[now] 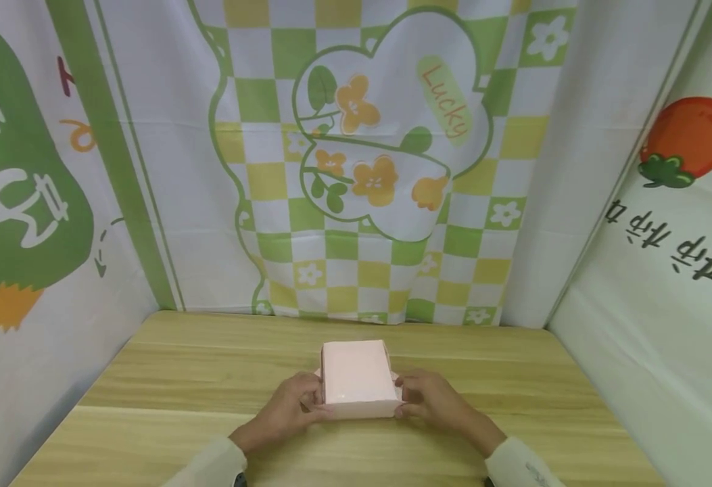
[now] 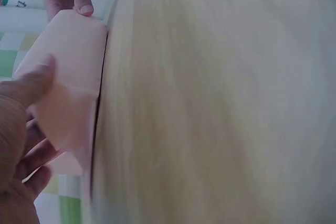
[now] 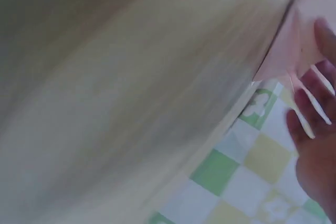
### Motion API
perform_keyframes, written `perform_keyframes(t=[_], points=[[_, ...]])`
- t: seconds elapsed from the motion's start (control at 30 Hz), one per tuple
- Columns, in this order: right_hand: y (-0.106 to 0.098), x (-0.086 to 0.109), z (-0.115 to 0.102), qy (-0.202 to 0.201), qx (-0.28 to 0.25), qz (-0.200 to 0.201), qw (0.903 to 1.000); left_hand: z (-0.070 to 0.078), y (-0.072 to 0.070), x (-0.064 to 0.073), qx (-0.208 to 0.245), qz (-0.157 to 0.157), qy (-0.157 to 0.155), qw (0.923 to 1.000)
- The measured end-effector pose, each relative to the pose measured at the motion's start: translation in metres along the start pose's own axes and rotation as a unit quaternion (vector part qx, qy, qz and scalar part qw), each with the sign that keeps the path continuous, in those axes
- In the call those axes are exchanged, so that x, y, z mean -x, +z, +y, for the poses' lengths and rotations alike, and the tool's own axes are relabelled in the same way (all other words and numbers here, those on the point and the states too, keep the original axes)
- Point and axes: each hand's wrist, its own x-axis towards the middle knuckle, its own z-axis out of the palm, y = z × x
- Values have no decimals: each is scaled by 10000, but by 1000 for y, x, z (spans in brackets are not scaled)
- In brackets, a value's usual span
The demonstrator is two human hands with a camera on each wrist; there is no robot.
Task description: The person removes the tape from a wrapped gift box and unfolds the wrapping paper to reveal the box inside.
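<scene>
A pale pink paper box (image 1: 358, 372), with a flat square top, sits on the wooden table between both hands. My left hand (image 1: 289, 406) grips its left side, thumb at the front corner and fingers along the side flap. On the opposite side my right hand (image 1: 435, 402) holds the box the same way, near a flap sticking out there. In the left wrist view the left thumb (image 2: 42, 80) lies over the box's front face while the other fingers are behind a folded flap (image 2: 68, 163). The right wrist view has the right fingers (image 3: 312, 103) spread behind a pink flap (image 3: 281, 59).
The light wood table (image 1: 197, 379) extends around the box. Behind it hangs a green, yellow and white checkered cloth (image 1: 356, 270). Printed white cloths close in the left side (image 1: 106, 325) and the right side (image 1: 635, 352).
</scene>
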Motion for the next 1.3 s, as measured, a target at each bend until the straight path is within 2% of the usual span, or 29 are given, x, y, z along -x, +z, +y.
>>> perform_keyframes(t=[0.07, 0.13, 0.2, 0.27, 0.37, 0.47, 0.53, 0.57, 0.7, 0.77, 0.83, 0.9, 0.93, 1.0, 1.07, 1.13, 1.23, 1.3], points=[[0, 1, -1, -549, 736, 283, 9954, 0, -4, -1, -543, -168, 400, 9976], [0, 2, -2, -876, 1121, 518, 9885, 2, -8, -3, -975, -343, 651, 9925], [0, 3, -3, -897, 1094, 588, 9882, 5, -10, -4, -1442, -431, 808, 9853], [0, 4, -5, -635, 762, 441, 9941, 8, -11, -4, -1742, -511, 851, 9797], [-2, 4, -7, -33, 121, 1, 9999, 11, -10, -3, -1680, -819, 478, 9812], [-5, 4, -8, 555, -493, -574, 9956, 13, -9, -3, -996, -1257, -329, 9865], [-8, 3, -9, 1043, -1105, -923, 9841, 14, -10, -3, -364, -1484, -925, 9839], [-10, 2, -9, 1295, -1472, -1086, 9746, 15, -11, -4, -35, -1577, -1204, 9801], [-13, 0, -7, 2193, -2801, -1439, 9234, 17, -18, -10, 1076, -1900, -2144, 9520], [-13, -1, -5, 2438, -3175, -1523, 9036, 18, -22, -13, 1391, -2128, -2405, 9368], [-12, -3, -3, 2640, -3429, -1564, 8878, 18, -24, -16, 1578, -2391, -2518, 9244], [-11, -4, -2, 2797, -3599, -1565, 8762, 18, -26, -19, 1697, -2627, -2639, 9124], [-11, -4, -2, 2851, -3658, -1577, 8718, 18, -27, -20, 1728, -2670, -2669, 9097], [-10, -4, -2, 2945, -3727, -1544, 8663, 17, -27, -20, 1794, -2577, -2800, 9072], [-9, -5, -2, 3007, -3723, -1478, 8655, 17, -26, -18, 1861, -2155, -2937, 9125], [-8, -6, -2, 3061, -3727, -1280, 8666, 15, -24, -16, 2067, -1596, -2981, 9181], [-8, -8, -1, 3142, -3803, -768, 8665, 12, -20, -14, 2273, -807, -2798, 9293], [-7, -9, -2, 3109, -3860, -318, 8679, 11, -18, -16, 2152, -391, -2575, 9412]])
